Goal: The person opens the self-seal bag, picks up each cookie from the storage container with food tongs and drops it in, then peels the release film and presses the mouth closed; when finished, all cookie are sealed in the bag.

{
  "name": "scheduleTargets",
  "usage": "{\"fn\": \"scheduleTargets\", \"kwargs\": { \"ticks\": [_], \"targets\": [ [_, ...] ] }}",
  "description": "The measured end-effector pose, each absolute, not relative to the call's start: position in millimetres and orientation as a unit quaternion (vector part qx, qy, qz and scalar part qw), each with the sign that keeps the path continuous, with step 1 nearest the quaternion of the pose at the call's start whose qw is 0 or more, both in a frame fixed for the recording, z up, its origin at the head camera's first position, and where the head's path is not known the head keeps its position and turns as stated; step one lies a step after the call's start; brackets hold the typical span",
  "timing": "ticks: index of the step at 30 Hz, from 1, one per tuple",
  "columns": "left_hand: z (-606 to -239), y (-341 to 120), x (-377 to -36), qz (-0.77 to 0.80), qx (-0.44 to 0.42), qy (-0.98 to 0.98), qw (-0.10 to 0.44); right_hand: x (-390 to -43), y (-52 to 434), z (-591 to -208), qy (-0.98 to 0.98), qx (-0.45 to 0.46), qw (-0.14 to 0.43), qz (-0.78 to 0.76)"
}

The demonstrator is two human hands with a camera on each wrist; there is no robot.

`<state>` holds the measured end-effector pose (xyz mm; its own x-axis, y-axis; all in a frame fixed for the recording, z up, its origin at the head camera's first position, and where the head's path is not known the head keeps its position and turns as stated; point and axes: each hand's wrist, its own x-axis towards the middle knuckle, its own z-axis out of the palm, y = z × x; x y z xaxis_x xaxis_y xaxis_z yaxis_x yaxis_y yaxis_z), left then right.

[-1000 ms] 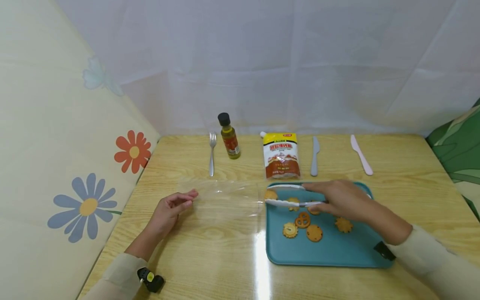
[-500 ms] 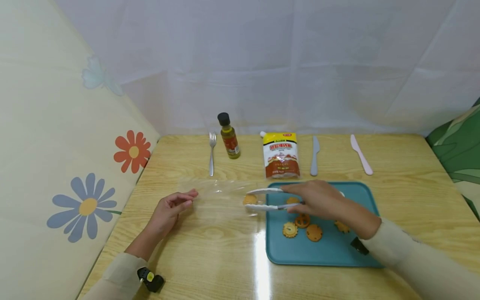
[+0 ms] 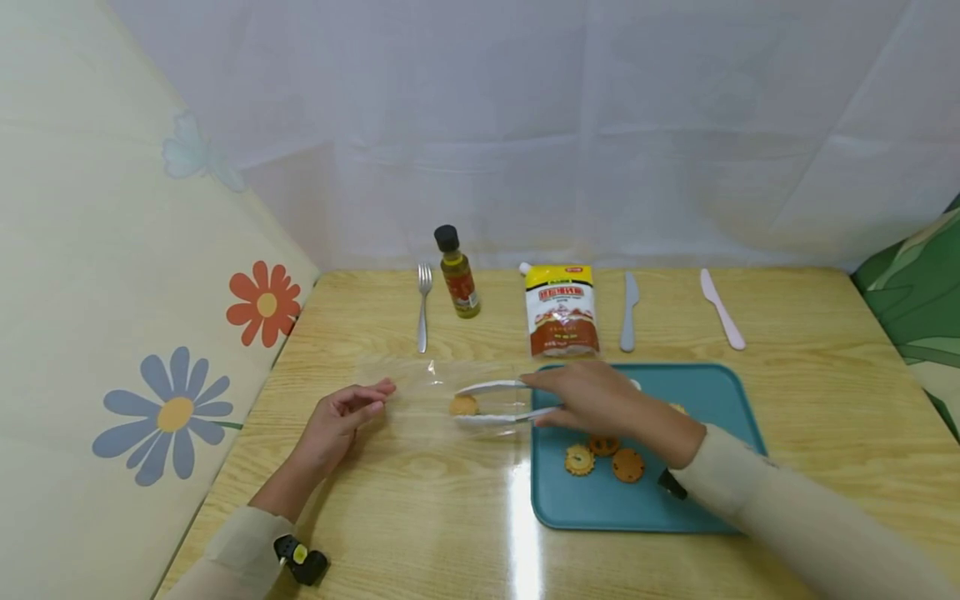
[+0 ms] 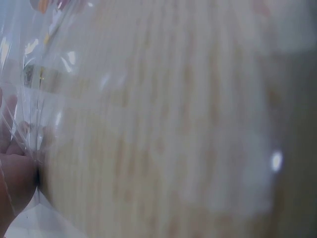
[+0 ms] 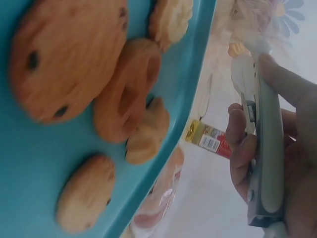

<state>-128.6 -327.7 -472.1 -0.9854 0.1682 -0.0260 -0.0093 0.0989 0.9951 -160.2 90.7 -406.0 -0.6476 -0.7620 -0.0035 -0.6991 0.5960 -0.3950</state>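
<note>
My left hand (image 3: pixel 339 423) pinches the left end of a clear plastic bag (image 3: pixel 432 375), which lies over the table left of the teal tray. My right hand (image 3: pixel 592 398) grips a pair of tongs (image 3: pixel 491 386), their grey handle (image 5: pixel 270 148) showing in the right wrist view. Between the tips of the tongs is a round cookie (image 3: pixel 463 405), inside the bag's outline. On the tray (image 3: pixel 645 518) lie a pretzel-shaped cookie (image 3: pixel 603 445), a pale scalloped cookie (image 3: pixel 579 460) and a round dotted cookie (image 3: pixel 628 465). The right hand and forearm hide part of the tray.
Along the back of the table stand a small bottle (image 3: pixel 459 283) with a black cap and a red-and-white pouch (image 3: pixel 562 312). A fork (image 3: pixel 423 308), a grey knife (image 3: pixel 628 312) and a pink knife (image 3: pixel 722 308) lie beside them.
My right hand has moved left with the tongs, carrying the round cookie from the tray's left edge into the bag's area. The left hand has stayed in place.
</note>
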Motion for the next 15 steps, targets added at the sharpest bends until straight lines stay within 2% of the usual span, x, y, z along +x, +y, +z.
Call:
{"fn": "scheduleTargets", "kwargs": {
  "ticks": [15],
  "targets": [
    [-471,-327,-129,0.670,0.052,0.738,0.066,-164,51,-411,0.888,-0.414,0.089,-0.179]
  ]
}}
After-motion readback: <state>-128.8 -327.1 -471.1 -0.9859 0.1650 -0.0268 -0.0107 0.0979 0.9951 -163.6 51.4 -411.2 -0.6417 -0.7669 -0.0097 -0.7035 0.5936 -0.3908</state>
